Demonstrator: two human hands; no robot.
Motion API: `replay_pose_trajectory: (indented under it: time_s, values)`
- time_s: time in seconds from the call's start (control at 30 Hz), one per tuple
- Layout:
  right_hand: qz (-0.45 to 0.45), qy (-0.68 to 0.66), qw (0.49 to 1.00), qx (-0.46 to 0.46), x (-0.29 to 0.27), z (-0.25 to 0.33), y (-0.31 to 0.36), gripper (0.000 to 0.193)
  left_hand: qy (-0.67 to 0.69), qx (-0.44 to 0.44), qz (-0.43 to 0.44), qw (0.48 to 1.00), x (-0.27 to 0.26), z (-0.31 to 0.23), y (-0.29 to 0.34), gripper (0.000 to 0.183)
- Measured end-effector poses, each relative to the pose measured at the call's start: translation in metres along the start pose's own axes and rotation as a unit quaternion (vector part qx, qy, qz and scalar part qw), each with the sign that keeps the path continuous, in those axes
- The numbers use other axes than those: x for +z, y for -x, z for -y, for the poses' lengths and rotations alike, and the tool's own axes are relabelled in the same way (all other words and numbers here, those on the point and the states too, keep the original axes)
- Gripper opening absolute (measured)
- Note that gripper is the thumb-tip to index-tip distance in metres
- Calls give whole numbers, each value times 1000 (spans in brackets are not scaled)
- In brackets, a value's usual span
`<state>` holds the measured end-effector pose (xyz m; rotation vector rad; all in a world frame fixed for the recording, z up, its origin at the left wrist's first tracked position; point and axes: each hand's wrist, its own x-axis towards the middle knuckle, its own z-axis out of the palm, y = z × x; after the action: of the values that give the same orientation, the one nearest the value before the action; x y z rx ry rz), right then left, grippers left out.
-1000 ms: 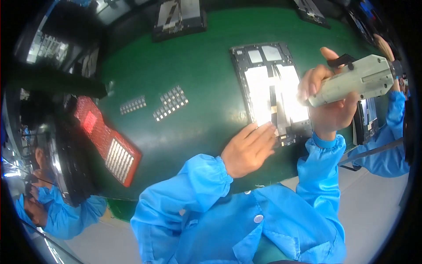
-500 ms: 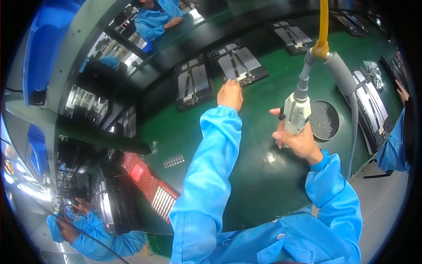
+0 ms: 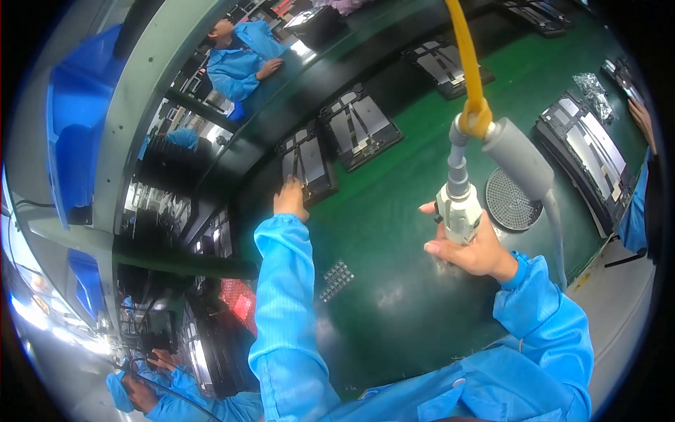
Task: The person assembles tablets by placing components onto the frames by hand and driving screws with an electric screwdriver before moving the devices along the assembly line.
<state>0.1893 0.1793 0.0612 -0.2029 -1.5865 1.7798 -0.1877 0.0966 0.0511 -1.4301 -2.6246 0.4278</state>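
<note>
My left hand [image 3: 290, 200] is at the near end of an open-backed tablet-like device [image 3: 313, 160], black-framed with silver cells and dark ribbon strips. Its fingers close over the device's edge. My right hand [image 3: 480, 250] is wrapped round a pale electric screwdriver [image 3: 460, 213], with the thumb and a finger showing at its left side. The tool hangs from a yellow strap [image 3: 465, 60], and its tip is hidden. A second such device [image 3: 360, 128] lies just right of the first. Beside the screwdriver sits a round grey perforated dish [image 3: 512, 200].
Small metal pieces [image 3: 337, 280] lie in rows on the green table [image 3: 394, 316]. Red bubble wrap [image 3: 240, 302] is at the left edge, below a metal post. Stacked devices [image 3: 589, 158] stand at right, near a co-worker's hand [image 3: 642, 119]. A grey cable [image 3: 559, 246] hangs beside the dish.
The view has swung. My left hand has left the second device's near end and moved left to the first one. My right hand keeps its hold on the screwdriver.
</note>
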Motion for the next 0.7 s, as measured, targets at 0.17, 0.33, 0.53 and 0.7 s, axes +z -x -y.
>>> replay_pose_trajectory:
  time_s: [0.17,0.33,0.53,0.7]
  values:
    - [-11,11,1000,-11,-2,-3,-1,43,84,19,-347,934,-14,9,19,35]
    - [-2,14,1000,-15,-5,6,4,43,139,-50,-477,866,-69,11,82,33]
    - [-41,139,988,-54,-9,-1,0,51,176,71,-529,827,-91,-52,163,23]
    - [-146,117,981,-40,-37,21,-10,34,206,189,-406,870,-78,-113,212,31]
